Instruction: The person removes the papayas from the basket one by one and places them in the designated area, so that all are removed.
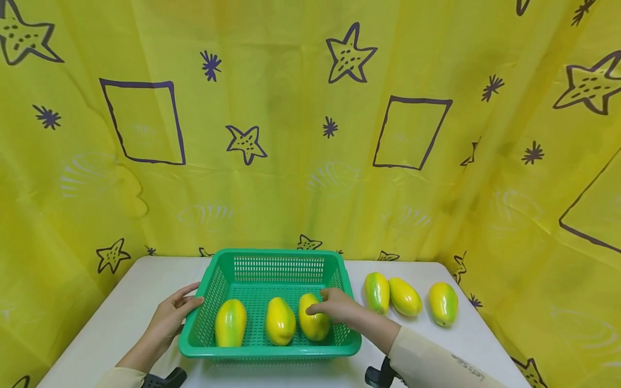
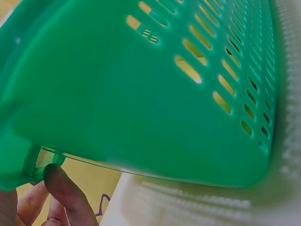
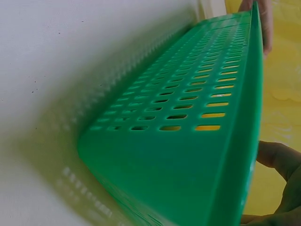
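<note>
A green plastic basket [image 1: 278, 351] with slotted walls stands on the white table. My left hand [image 1: 171, 315] grips its left rim, the thumb over the edge; the left wrist view shows the fingers [image 2: 70, 193] at the rim's handle. Three shiny yellow-green mangoes lie inside: a left mango [image 1: 230, 323], a middle mango [image 1: 280, 321] and a right mango [image 1: 315, 327]. Reaching over the right rim, my right hand [image 1: 339, 307] holds the right mango from above, partly covering it. In the right wrist view the basket wall [image 3: 155, 150] hides that mango.
On the table [image 1: 383, 345] right of the basket lie two mangoes side by side, a greener one [image 1: 377, 292] and a yellower one [image 1: 405, 297]. Another mango [image 1: 443, 304] sits farther right. A yellow patterned curtain [image 1: 291, 205] hangs behind and on both sides.
</note>
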`<state>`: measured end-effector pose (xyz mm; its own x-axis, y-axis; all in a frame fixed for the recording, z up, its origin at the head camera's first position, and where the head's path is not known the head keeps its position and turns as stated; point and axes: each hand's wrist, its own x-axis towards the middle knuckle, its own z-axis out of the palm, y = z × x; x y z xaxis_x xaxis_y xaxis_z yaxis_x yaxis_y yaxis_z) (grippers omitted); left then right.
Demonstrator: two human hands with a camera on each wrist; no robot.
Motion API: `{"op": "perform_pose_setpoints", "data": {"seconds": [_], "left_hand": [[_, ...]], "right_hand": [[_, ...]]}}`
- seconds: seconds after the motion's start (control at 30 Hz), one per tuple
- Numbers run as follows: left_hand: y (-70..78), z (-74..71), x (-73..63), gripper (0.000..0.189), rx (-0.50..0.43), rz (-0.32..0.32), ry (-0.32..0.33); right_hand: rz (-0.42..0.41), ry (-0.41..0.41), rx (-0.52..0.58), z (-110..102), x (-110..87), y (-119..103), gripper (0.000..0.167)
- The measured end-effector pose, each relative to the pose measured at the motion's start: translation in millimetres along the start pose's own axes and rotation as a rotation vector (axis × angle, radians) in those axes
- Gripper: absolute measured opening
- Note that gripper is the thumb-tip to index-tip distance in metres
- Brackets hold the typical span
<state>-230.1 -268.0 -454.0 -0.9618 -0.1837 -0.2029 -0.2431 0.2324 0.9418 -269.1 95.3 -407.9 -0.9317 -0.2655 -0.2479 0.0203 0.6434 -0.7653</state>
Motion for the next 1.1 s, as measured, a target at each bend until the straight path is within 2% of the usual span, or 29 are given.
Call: {"op": "perform_pose_setpoints", "data": {"seconds": [0.73, 1.1], "left_hand": [[0.9, -0.5, -0.4, 0.067, -0.011, 0.008, -0.003], [0.2, -0.4, -1.1, 0.067, -0.015, 0.013, -0.001]], "right_hand": [[0.036, 0.015, 0.065, 13.3, 13.4, 3.7, 0.073], [0.097, -0.003, 0.116, 19.0, 17.0, 5.6, 0.073]]}}
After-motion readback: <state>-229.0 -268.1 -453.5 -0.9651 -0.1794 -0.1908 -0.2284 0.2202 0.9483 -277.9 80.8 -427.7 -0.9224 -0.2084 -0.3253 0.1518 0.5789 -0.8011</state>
